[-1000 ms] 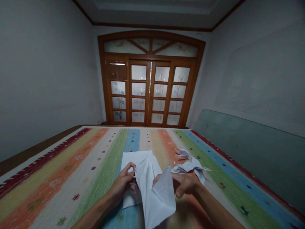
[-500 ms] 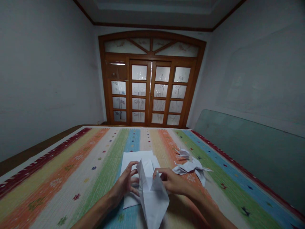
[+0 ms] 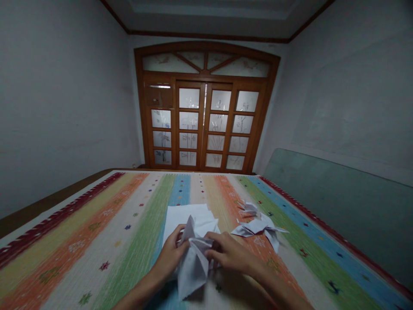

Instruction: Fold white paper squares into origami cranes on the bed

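2 hands: left hand (image 3: 169, 255), right hand (image 3: 229, 255). 1 folded paper piece (image 3: 192, 267) held between them. 2 more folded paper pieces off to the right: smaller one (image 3: 249, 208), larger one (image 3: 260, 227). Flat white paper sheets (image 3: 185, 217) under the hands: at least 2, exact count hard to tell. 1 striped woven cloth (image 3: 97, 241) under all the paper. 1 wooden double door (image 3: 203, 125): 2 leaves, 15 frosted glass panes (image 3: 189, 120), 1 wooden panel (image 3: 159, 95). 4 arched transom panes (image 3: 238, 66) above it. 1 green-tinted glass panel (image 3: 335, 206) at right
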`<state>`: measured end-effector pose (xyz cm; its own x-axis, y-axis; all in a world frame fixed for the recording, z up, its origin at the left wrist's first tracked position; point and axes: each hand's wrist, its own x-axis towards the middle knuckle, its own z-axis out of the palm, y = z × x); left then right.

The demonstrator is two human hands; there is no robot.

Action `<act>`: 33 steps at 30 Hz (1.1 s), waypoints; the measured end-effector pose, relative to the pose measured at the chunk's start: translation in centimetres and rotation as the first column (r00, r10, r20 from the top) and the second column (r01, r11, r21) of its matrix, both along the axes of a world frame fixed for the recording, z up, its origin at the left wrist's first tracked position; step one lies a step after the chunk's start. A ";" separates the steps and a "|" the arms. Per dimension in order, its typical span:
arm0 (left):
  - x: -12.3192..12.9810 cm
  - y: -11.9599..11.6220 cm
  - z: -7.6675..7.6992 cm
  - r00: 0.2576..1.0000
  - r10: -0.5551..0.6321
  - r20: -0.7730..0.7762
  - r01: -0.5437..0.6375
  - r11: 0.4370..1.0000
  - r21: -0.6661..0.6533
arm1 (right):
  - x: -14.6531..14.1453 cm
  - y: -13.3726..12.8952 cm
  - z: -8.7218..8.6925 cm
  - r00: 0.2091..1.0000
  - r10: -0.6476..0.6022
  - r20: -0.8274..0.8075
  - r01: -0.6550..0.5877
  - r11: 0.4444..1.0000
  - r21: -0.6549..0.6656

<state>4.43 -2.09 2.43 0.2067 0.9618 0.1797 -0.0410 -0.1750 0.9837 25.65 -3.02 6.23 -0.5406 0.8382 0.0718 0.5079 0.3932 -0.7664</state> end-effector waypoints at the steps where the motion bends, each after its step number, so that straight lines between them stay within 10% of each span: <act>1: -0.1 0.2 0.1 1.000 0.020 -0.024 -0.020 1.000 0.016 | 0.2 0.0 0.2 1.000 0.022 -0.010 -0.022 0.999 -0.046; 11: -2.4 2.4 -0.2 0.978 0.211 -0.004 -0.210 0.973 -0.092 | 2.0 1.3 1.2 0.995 0.022 -0.093 -0.035 0.990 -0.136; 20: -3.4 3.1 -1.1 0.951 0.302 0.062 -0.282 0.935 -0.216 | 4.1 3.9 -0.8 0.999 -0.049 0.002 0.046 0.941 0.337; 29: -3.6 3.8 -1.2 0.934 0.346 0.086 -0.309 0.906 -0.289 | 5.1 5.4 -3.7 0.982 -0.133 -0.135 0.183 0.852 0.491; 33: -3.2 3.6 -1.6 0.922 0.383 0.059 -0.373 0.919 -0.130 | 4.6 5.4 -4.9 0.967 -0.197 -0.161 0.250 0.845 0.473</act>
<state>1.25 1.46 0.88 -0.1871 0.9802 0.0651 -0.0746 -0.0802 0.9940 30.22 2.39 1.36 -0.3098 0.7784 0.5459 0.5569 0.6140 -0.5594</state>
